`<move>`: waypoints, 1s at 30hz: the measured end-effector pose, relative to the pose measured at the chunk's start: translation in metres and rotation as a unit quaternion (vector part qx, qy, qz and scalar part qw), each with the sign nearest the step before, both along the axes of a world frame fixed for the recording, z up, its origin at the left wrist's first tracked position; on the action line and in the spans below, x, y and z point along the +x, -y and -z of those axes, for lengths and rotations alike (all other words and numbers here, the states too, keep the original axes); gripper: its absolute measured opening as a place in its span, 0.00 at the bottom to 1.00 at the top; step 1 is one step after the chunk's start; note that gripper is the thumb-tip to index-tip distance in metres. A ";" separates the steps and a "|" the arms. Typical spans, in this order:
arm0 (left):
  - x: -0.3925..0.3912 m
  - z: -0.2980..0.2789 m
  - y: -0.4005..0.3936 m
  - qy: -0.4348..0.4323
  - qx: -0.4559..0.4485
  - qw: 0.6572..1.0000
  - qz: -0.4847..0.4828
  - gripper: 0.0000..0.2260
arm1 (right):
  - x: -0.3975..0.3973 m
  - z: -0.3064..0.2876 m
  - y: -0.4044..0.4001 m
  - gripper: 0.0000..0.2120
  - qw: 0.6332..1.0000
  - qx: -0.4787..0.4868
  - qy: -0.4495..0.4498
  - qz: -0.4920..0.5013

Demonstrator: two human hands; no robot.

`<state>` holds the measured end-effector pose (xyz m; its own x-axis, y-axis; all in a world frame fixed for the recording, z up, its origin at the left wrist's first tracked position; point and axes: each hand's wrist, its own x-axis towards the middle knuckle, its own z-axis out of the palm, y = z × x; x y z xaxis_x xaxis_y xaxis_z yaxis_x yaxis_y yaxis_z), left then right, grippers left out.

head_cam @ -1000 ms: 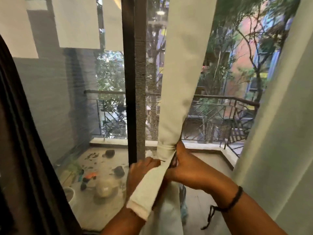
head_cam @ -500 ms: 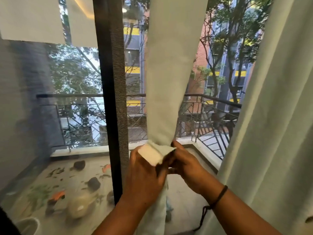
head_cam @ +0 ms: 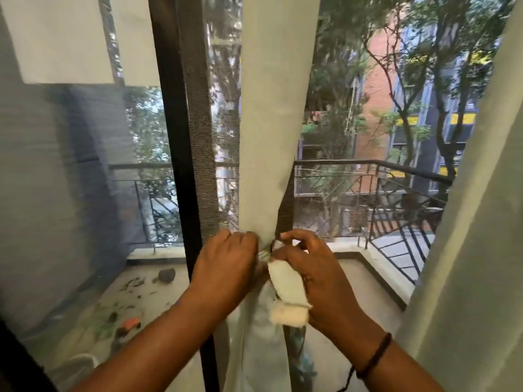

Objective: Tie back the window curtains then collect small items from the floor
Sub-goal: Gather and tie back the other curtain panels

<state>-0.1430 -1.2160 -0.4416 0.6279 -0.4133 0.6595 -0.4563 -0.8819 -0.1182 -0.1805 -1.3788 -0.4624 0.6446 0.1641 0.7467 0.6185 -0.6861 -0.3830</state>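
Where the pale middle curtain point(head_cam: 271, 114) is gathered into a narrow waist, both hands meet on it. The left hand point(head_cam: 226, 267) is on the left side of this waist, its back turned to the camera and its fingers curled around the bunched cloth. Just to the right of it, the right hand point(head_cam: 314, 275) touches the same place; its thumb and first fingers pinch the white tie-back strip point(head_cam: 287, 290), and the loose end of the strip hangs down across its palm. On the wrist of this hand there is a dark cord bracelet point(head_cam: 375, 355). Below both hands the curtain falls straight down. Left of the left hand stands the dark window frame point(head_cam: 177, 154), and beyond it, lower, some small things point(head_cam: 130, 323) lie on the balcony floor, blurred. Far to the right of the right hand a second pale curtain point(head_cam: 475, 222) hangs loose, and the black railing point(head_cam: 396, 171) shows between the two curtains.
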 end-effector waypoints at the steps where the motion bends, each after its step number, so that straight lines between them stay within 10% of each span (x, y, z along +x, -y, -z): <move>1: 0.005 -0.003 0.004 0.000 0.020 1.000 -0.016 0.15 | 0.007 0.002 0.010 0.12 0.999 -0.020 -0.001 -0.028; 21: 0.024 -0.023 0.091 -0.298 -0.087 0.940 0.141 0.25 | 0.001 0.005 0.053 0.03 0.928 -0.293 -0.046 -0.226; 30: 0.042 -0.041 0.106 -0.330 0.140 0.924 0.135 0.24 | -0.005 -0.024 0.058 0.12 0.931 -0.082 -0.225 -0.274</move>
<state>-0.1010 -1.3222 -0.4011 0.7049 -0.7092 0.0136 -0.7086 -0.7032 0.0585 -0.1853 -1.4364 -0.4386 0.6721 0.6489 0.3567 0.6952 -0.3872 -0.6056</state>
